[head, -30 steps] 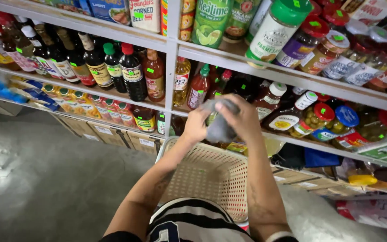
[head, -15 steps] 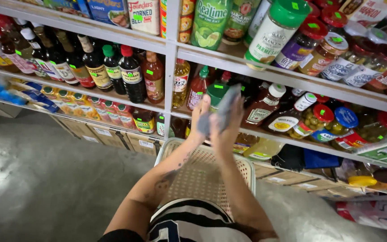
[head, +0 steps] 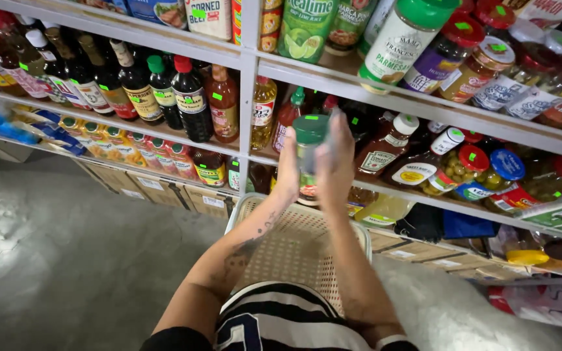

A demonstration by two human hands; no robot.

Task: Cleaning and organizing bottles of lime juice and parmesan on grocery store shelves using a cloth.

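A jar with a green lid (head: 309, 153) is raised in front of the middle shelf, held upright between both hands. My left hand (head: 288, 162) presses its left side. My right hand (head: 335, 159) covers its right side with a grey cloth under the fingers. A cream plastic basket (head: 255, 205) sits below my forearms, against my striped shirt. Behind the jar stand sauce bottles and jars on the white shelf.
White shelves (head: 248, 65) carry dark sauce bottles (head: 190, 97) at left, jars with red and blue lids (head: 469, 169) at right, cans and a green-capped cheese shaker (head: 401, 39) above. Cardboard boxes (head: 164, 188) stand under the shelf. Grey concrete floor (head: 53, 260) lies at left.
Both hands have lifted the jar from near the basket up to shelf height. The cloth has shifted from wrapping the jar to its right side, so the green lid shows.
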